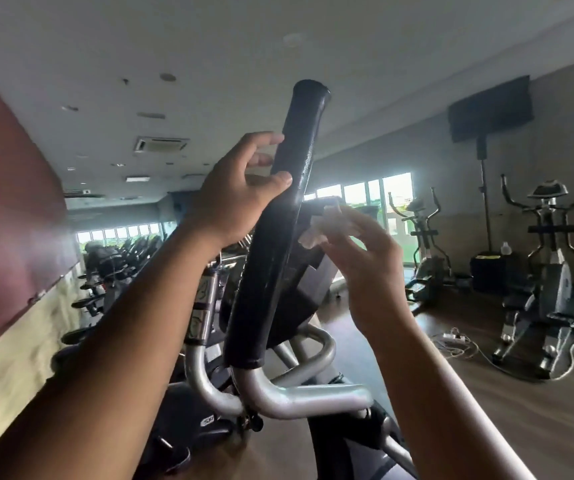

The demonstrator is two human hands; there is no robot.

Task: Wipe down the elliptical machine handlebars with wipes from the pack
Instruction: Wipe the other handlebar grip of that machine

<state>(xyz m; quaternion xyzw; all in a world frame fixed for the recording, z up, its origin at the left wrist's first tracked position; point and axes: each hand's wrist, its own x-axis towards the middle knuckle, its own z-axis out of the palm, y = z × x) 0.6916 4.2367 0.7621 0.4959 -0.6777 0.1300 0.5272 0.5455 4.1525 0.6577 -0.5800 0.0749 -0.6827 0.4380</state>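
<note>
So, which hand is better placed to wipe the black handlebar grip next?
The right hand. It holds the white wipe just beside the black handlebar grip. The left hand has no wipe; it holds the black handlebar grip higher up, probably steadying it.

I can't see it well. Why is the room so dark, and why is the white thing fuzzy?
Head view: bright windows behind backlight the room, leaving the handlebar grip dark with one glare streak; the wipe in the right hand is smeared by motion blur; the wide lens bends the red wall.
</note>
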